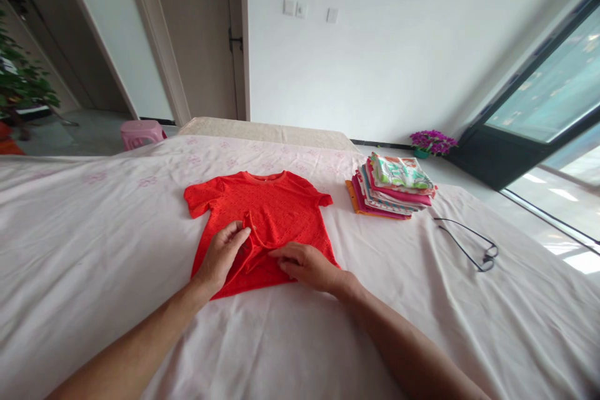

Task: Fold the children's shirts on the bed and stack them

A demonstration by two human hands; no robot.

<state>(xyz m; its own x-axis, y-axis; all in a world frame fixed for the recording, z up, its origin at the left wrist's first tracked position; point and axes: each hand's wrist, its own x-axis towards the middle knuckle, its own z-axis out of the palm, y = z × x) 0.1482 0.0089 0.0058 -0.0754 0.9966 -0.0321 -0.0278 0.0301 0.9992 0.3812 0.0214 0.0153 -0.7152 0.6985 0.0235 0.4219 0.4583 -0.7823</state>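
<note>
From the red shirt (276,200), the widest free room lies at 9 o'clock, where the sheet (103,231) runs unobstructed well past the sleeve. At 12 o'clock a shallower bare strip separates the collar from the far edge. Around 2 o'clock the stack of folded cloth (396,197) stands as the tallest obstacle, leaving only a narrow lane beside the sleeve. The glasses (488,260) block part of 3 o'clock, though a wide passage remains between them and the shirt. Toward 6 o'clock, bare sheet opens between the left forearm (135,337) at 7 and the right forearm (398,331) at 5.
</note>
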